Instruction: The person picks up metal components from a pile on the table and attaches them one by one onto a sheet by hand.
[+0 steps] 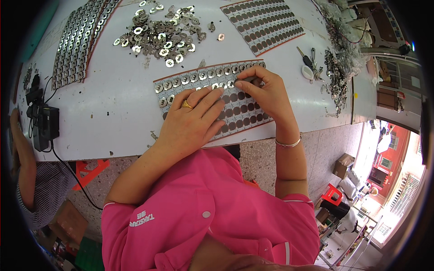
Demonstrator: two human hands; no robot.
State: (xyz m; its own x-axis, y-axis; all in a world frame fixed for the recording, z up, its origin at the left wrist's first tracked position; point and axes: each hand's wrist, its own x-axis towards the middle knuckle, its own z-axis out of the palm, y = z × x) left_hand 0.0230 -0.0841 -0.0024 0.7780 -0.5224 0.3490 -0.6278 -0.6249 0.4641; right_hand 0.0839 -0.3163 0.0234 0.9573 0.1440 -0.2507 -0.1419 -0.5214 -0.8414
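A panel of small boards (pixel 235 113) lies on the white table in front of me, printed with rows of dark round spots. Silver metal discs (pixel 211 72) sit on the spots of its upper rows. My left hand (pixel 192 113), with a gold ring, rests across the panel's left part, palm down, fingers stretched out. At the upper right of the panel my right hand (pixel 269 92) pinches thumb and forefinger together beside the end of the disc row. What lies between these fingertips is mostly hidden. A bracelet (pixel 288 142) circles my right wrist.
A heap of loose metal discs (pixel 158 34) lies beyond the panel. Another panel (pixel 264 22) is at far right, disc-covered panels (pixel 79 45) at far left. Keys (pixel 307 61) and small metal parts (pixel 334 81) lie right. A black power adapter (pixel 46 123) and another person's arm (pixel 25 158) are left.
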